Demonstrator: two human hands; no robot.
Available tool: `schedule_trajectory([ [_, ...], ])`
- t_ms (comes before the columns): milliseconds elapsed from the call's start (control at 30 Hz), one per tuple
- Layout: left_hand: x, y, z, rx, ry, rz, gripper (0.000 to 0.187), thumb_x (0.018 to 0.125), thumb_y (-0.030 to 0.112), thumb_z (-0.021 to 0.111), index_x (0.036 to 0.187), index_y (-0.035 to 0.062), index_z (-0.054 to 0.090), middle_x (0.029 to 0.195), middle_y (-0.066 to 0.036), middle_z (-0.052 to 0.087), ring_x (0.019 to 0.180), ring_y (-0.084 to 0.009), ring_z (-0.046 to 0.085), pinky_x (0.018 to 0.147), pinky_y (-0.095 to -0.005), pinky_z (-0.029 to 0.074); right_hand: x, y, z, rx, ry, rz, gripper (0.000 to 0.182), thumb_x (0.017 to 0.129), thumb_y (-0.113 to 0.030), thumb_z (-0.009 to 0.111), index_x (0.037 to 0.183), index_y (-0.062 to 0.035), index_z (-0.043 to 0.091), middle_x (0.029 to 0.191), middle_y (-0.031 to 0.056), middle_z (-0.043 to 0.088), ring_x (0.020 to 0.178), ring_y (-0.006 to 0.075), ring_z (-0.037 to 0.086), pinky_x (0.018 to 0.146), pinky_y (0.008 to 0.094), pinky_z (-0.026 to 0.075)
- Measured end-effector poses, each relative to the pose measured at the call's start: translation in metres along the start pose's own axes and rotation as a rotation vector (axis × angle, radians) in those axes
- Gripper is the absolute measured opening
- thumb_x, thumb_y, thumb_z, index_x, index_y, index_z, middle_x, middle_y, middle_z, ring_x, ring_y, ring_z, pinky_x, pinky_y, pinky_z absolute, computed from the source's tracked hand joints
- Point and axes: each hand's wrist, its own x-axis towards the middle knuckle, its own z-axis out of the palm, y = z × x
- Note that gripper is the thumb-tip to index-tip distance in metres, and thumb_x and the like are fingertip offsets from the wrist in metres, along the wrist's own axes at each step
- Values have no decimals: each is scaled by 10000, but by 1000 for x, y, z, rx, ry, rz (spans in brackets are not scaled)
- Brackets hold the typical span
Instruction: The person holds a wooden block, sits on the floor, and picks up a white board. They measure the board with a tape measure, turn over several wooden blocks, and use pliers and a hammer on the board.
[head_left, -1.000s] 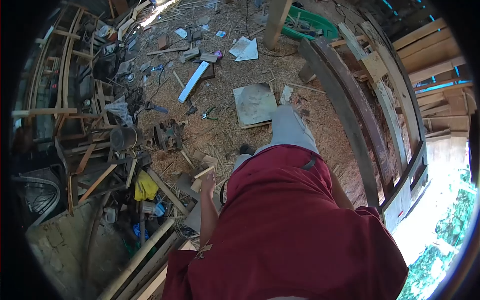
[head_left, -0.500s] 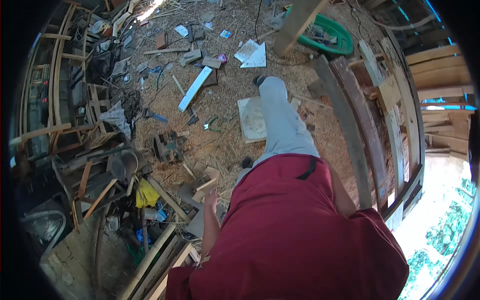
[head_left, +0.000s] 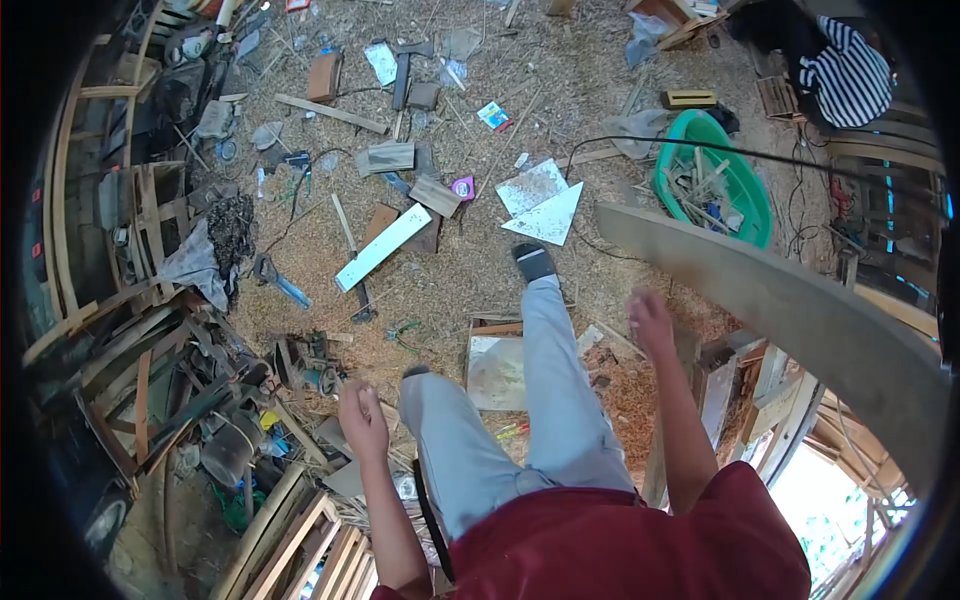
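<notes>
Right hand (head_left: 650,318) loosely curled, empty, just below long grey curved wooden plank (head_left: 790,300) | left hand (head_left: 362,418) half-closed, empty, above sawdust-covered floor (head_left: 450,270) | square pale board (head_left: 497,368) between legs

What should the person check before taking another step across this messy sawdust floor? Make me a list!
1. Left hand free for balance: ok, holds nothing.
2. Right hand free: ok, fingers loose and empty.
3. Long grey wooden plank beside the right hand: cannot tell whether it is steady.
4. Forward foot in the dark sock on bare sawdust: ok, though the white triangular sheet scraps lie just ahead.
5. Black cable over the green plastic tub: not ok, it trails onto the floor near the path.
6. Flat square board underfoot: cannot tell if it slips.
</notes>
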Motion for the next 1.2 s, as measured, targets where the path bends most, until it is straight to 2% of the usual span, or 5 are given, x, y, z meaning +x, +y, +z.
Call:
schedule_trajectory([
  [167, 110, 57, 27, -162, -185, 23, 267, 1023, 220, 637, 1183, 8, 656, 1147, -153, 676, 1096, -290, 652, 964, -379, 503, 15, -108, 80, 125, -157, 31, 262, 1035, -182, 631, 1233, -14, 661, 1068, 66, 720, 938, 136, 680, 811, 302, 537],
  [433, 295, -97, 197, 30, -396, 262, 443, 913, 301, 746, 1239, 16, 653, 1224, -199, 658, 1173, -377, 628, 994, -465, 505, 182, -92, 265, -110, -367, -281, 312, 962, -184, 692, 1219, -8, 668, 1025, 56, 716, 914, 139, 671, 814, 311, 558],
  [733, 422, -208, 362, 440, -484, 499, 1160, 727, 434, 896, 1602, 1, 270, 1610, -269, 349, 1529, -439, 295, 1266, -527, 256, 346, 1, 542, -821, -344, -991, 896, 768, -428, 814, 1427, 62, 457, 1276, 263, 568, 1168, 426, 576, 1014, 516, 454],
  [1033, 425, -251, 389, 366, -506, 564, 995, 793, 411, 855, 1515, -46, 345, 1439, -281, 487, 1335, -456, 490, 1158, -521, 386, 382, 18, 535, -654, -306, -1159, 967, 705, -423, 808, 1427, 94, 424, 1203, 280, 552, 1123, 454, 556, 1003, 550, 456],
  [1200, 442, -231, 331, 330, 70, 672, 885, 855, 327, 805, 1504, -63, 346, 1297, -277, 553, 1188, -454, 551, 1039, -523, 451, 449, -20, 512, -828, 192, -1188, 781, 820, -420, 754, 1383, 63, 507, 1257, 325, 566, 1197, 476, 565, 1036, 561, 459],
])
